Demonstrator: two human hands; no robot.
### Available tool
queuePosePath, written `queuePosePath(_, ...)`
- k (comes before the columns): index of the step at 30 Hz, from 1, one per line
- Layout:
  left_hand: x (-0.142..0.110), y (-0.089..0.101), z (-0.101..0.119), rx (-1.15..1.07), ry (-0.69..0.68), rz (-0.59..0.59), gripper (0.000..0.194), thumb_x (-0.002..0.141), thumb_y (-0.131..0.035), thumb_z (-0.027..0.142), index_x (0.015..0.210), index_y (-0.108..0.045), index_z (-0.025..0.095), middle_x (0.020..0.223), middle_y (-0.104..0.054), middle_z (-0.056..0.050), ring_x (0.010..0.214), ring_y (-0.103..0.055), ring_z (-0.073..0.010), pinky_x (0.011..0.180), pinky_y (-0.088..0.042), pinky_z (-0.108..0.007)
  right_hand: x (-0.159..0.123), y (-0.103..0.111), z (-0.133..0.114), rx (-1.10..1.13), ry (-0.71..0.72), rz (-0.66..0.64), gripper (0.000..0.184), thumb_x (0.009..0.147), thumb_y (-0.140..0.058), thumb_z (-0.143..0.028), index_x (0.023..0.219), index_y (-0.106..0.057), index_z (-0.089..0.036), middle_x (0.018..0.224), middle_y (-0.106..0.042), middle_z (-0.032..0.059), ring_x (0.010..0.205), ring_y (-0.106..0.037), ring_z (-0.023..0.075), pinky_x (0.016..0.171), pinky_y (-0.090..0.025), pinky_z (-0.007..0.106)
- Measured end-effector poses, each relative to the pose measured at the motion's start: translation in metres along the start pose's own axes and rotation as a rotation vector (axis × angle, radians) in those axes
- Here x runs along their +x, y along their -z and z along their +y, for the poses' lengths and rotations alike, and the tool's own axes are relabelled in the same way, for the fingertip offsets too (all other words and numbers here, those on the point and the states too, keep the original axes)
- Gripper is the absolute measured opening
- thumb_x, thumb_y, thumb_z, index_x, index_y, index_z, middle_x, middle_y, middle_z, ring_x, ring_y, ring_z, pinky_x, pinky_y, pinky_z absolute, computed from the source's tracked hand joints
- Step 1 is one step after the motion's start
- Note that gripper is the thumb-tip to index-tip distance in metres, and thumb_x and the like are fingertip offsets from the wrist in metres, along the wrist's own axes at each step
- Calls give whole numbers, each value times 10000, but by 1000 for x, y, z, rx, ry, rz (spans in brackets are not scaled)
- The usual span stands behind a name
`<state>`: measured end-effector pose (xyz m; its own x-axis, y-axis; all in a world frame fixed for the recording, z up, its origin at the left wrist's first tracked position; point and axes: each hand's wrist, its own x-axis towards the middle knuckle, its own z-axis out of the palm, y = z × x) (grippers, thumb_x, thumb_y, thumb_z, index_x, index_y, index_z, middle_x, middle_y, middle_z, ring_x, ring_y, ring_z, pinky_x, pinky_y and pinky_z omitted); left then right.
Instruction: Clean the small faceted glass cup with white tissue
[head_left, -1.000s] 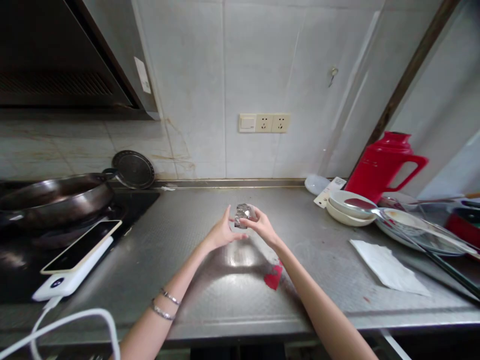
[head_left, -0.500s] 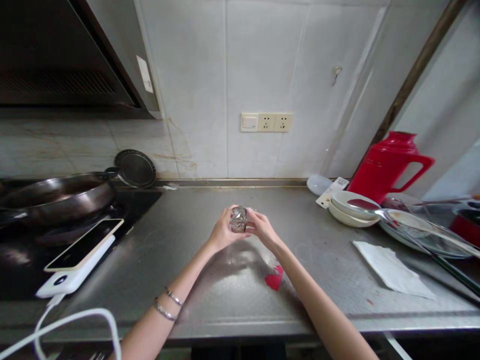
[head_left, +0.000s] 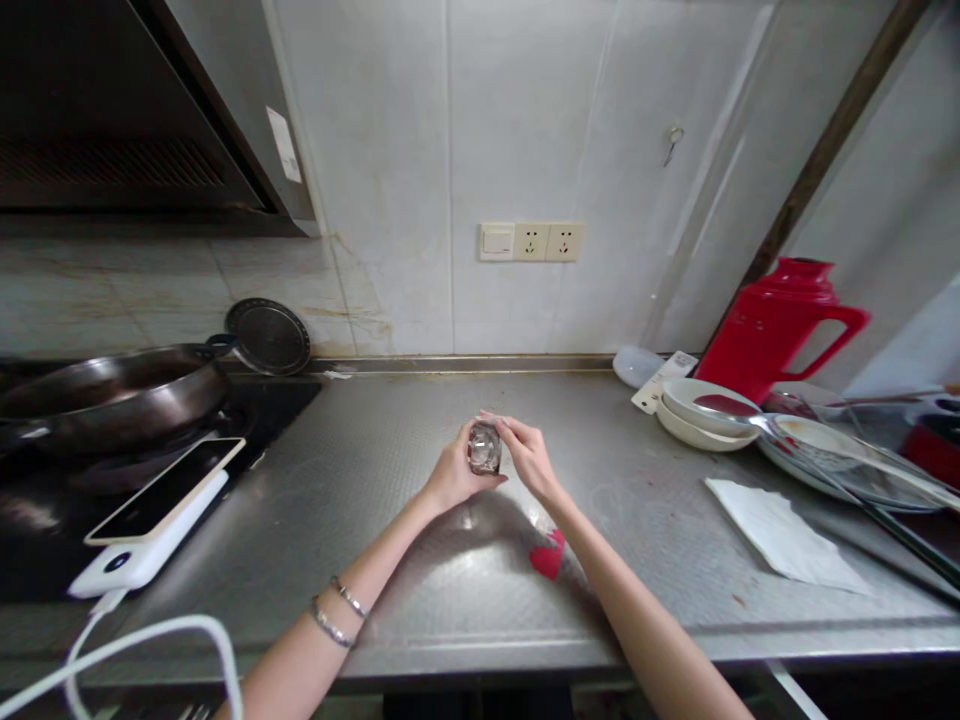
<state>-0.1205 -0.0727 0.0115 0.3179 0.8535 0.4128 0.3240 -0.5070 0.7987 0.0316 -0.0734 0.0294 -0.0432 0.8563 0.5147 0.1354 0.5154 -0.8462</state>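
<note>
Above the middle of the metal counter (head_left: pixel 352 560), a small patterned glass (head_left: pixel 485 449), clear to brownish, is held between my two hands. My left hand (head_left: pixel 456 472) wraps it from the left and below, thumb along its lower edge. From the right, my right hand (head_left: pixel 527 450) pinches at the upper right edge of the glass, its fingertips partly hidden behind it. A red patch (head_left: pixel 547 556) lies on the counter below my right forearm.
On the left, a pan (head_left: pixel 120 385) sits on the black stove beside a phone (head_left: pixel 169 490) on a white power bank (head_left: pixel 146 550) with a cable. To the right are a red thermos (head_left: pixel 772 330), stacked bowls (head_left: pixel 709 425), plates with utensils and a white napkin (head_left: pixel 780 535).
The glass has turned in my hands and shifted slightly right and down. My right hand's fingers have moved up from its side to its upper edge.
</note>
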Motion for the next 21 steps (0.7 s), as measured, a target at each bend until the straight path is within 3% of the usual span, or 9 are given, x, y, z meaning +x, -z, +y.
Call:
queuePosePath(6,-1,0,2,24,11,-12,874,558,-825,283,1317,-401,187,1106,-668,-78,977,-648,-226,857,-503,-333,-5,0,0,-64,90,-10,341,928,-466,-423,1006,-736,-230,1091,-724,55,1049,-662,248,933,-508,390)
queuePosePath(11,-1,-2,0,21,-45,-26,813,577,-800,257,1294,-423,187,1179,-644,-97,1029,-633,-232,875,-496,-332,-8,-3,-4,-148,268,-37,322,948,-444,-373,1012,-726,-231,1088,-723,70,1073,-654,240,975,-494,413)
queuePosePath(18,0,-7,-4,85,-10,-2,618,599,-756,264,1154,-507,159,1025,-686,-79,854,-658,-216,730,-511,-307,-8,-5,1,-398,549,-93,318,941,-389,-194,1090,-668,-225,1095,-714,81,1089,-646,219,1095,-361,534)
queuePosePath(21,0,-9,-5,133,-34,43,543,636,-737,283,1120,-527,158,1058,-672,-99,909,-655,-235,769,-505,-321,-9,-6,0,-487,620,-110,312,919,-397,-164,1078,-661,-215,1090,-714,95,1098,-640,230,1102,-343,557)
